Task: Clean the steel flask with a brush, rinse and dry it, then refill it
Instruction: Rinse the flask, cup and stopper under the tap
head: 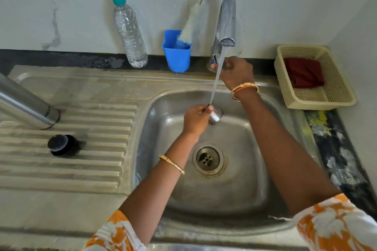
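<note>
The steel flask [26, 104] stands on the ribbed drainboard at the left, with its black stopper [62, 145] lying beside it. My left hand [195, 119] holds the flask's small steel cap cup [215, 116] over the sink basin [255, 169], under the running water stream. My right hand [234, 72] grips the tap lever at the base of the steel tap [226, 20]. The long bottle brush [191, 24], with a blue handle, stands in a blue holder [177, 58] against the wall.
A plastic water bottle [130, 32] with a teal cap stands at the back ledge. A cream plastic basket [314, 76] with a dark red cloth [304, 72] sits on the right counter. The drain [208, 158] lies in the basin's middle.
</note>
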Demonstrator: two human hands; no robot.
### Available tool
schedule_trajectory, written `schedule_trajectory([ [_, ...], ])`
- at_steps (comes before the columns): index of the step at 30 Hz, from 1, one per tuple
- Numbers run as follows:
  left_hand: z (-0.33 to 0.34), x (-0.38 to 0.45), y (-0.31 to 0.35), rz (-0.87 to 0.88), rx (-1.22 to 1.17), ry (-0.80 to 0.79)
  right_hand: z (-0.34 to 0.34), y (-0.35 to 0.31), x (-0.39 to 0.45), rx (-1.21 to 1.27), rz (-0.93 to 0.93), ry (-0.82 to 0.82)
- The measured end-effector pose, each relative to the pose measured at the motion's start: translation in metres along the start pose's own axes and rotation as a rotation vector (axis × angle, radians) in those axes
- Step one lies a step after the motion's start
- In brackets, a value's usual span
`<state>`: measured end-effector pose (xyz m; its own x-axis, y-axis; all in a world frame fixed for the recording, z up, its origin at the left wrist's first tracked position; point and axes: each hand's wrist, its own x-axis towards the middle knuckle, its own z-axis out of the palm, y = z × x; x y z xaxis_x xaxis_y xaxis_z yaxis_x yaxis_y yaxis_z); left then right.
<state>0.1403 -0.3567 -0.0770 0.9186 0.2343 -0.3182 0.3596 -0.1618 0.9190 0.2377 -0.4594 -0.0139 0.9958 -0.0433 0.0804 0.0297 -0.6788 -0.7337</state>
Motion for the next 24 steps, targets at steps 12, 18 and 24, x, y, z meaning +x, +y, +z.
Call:
schedule_trajectory([
  [12,-0.028,0.002,0.01,-0.692,-0.775,-0.193,0.017,-0.014,0.02,-0.155,0.033,0.078],
  [18,-0.033,-0.005,0.017,-0.682,-0.773,-0.199,0.008,0.004,0.005,0.015,0.143,-0.091],
  [24,-0.035,-0.021,0.013,-0.459,-0.376,-0.158,0.011,0.019,-0.085,0.029,0.172,-0.559],
])
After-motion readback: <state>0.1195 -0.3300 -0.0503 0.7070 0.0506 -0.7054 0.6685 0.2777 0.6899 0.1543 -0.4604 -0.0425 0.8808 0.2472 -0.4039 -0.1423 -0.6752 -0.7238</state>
